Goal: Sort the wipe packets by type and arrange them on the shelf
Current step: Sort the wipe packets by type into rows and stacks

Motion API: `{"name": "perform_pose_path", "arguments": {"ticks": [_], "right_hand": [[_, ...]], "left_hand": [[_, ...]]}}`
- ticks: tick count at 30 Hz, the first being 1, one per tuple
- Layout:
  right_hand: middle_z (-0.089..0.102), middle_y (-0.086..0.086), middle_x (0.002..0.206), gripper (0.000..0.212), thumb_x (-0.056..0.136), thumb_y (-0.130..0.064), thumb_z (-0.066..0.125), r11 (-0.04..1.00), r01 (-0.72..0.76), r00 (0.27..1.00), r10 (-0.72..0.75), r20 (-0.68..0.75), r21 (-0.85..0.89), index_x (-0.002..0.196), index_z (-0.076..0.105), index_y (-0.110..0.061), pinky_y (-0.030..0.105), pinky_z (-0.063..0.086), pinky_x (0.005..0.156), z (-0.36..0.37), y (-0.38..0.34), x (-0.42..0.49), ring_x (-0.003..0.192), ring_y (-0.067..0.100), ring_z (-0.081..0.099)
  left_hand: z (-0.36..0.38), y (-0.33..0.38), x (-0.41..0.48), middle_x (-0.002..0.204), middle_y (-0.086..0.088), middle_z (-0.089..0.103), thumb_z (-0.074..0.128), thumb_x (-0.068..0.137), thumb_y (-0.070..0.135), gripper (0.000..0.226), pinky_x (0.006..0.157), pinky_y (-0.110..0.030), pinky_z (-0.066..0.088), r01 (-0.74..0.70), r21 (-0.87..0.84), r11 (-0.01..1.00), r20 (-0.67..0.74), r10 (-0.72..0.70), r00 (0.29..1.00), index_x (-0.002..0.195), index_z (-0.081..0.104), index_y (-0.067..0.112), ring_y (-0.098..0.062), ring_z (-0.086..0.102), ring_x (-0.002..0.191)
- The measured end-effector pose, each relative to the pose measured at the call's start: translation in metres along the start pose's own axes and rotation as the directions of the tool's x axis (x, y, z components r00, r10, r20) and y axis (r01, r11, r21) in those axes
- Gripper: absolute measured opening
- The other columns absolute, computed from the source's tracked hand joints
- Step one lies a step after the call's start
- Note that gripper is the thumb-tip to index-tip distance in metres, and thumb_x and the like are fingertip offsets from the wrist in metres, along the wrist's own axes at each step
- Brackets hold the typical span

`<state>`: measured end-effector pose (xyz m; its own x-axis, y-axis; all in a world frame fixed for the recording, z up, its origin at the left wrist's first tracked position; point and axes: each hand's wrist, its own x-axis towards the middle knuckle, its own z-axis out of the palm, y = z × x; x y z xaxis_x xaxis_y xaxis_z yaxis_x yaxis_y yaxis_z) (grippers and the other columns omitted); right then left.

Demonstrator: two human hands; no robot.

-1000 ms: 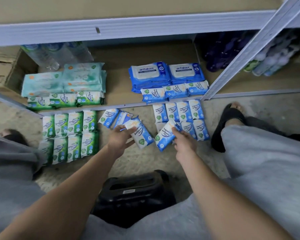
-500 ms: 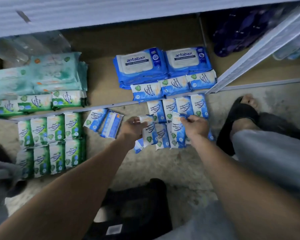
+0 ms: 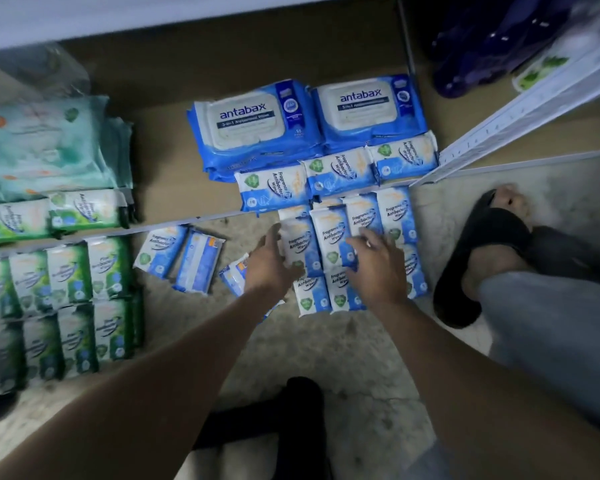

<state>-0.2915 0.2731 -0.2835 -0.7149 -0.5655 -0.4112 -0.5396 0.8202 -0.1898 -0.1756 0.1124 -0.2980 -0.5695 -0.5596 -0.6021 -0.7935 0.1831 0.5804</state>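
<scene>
Small blue-and-white antibacterial wipe packets (image 3: 397,216) lie in rows on the floor in front of the shelf (image 3: 167,161). My left hand (image 3: 269,268) grips one of them (image 3: 297,242) at the left end of the rows. My right hand (image 3: 378,271) lies flat with its fingers spread over the packets beside it. Two loose blue packets (image 3: 160,251) (image 3: 201,263) lie to the left, and a third (image 3: 231,275) is half hidden under my left hand. Three more small blue packets (image 3: 274,188) and two large Antabax packs (image 3: 257,123) are on the shelf.
Green packets (image 3: 73,289) lie in rows on the floor at the left, more green ones (image 3: 84,209) and large teal packs (image 3: 49,147) are on the shelf. A slanted white shelf post (image 3: 520,109) and my sandalled foot (image 3: 482,244) are to the right. A black object (image 3: 291,410) lies between my arms.
Both hands carried their blue packets up and right to the floor rows. The right hand's packet now lies in the row. The camera has moved closer and lower.
</scene>
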Motion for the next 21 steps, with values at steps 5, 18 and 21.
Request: {"name": "perform_pose_path", "arguments": {"ticks": [5,18,21], "right_hand": [[0.05,0.007,0.143,0.067,0.073,-0.018,0.085,0.998,-0.002,0.998,-0.001,-0.065,-0.058,0.134,0.059,-0.023,0.046,0.04,0.098,0.011,-0.007,-0.005,0.128,0.034,0.044],[0.053,0.006,0.138,0.059,0.076,-0.037,0.083,1.0,-0.01,0.991,0.009,-0.137,-0.009,0.131,0.064,-0.029,0.047,0.036,0.1,0.009,-0.007,0.026,0.126,0.032,0.045],[0.051,0.006,0.142,0.059,0.079,-0.037,0.081,1.0,-0.014,0.993,0.014,-0.113,0.003,0.134,0.063,-0.029,0.047,0.036,0.102,0.007,-0.008,0.025,0.129,0.032,0.043]], "left_hand": [[0.011,-0.015,-0.009,0.141,-0.001,0.045,0.087,0.071,0.018,0.102,0.089,-0.044,0.056,-0.152,0.201,0.968,0.043,0.147,0.988,0.154,0.029,0.025,-0.024,0.061,0.109],[0.006,-0.006,0.02,0.146,0.003,0.048,0.078,0.082,0.034,0.082,0.087,-0.04,0.057,-0.235,0.363,0.901,-0.038,0.267,0.963,0.152,0.037,0.028,-0.026,0.057,0.119],[0.004,-0.006,0.018,0.149,0.003,0.045,0.077,0.083,0.037,0.083,0.094,-0.041,0.053,-0.239,0.351,0.906,-0.006,0.257,0.966,0.154,0.035,0.028,-0.026,0.054,0.125]]}}
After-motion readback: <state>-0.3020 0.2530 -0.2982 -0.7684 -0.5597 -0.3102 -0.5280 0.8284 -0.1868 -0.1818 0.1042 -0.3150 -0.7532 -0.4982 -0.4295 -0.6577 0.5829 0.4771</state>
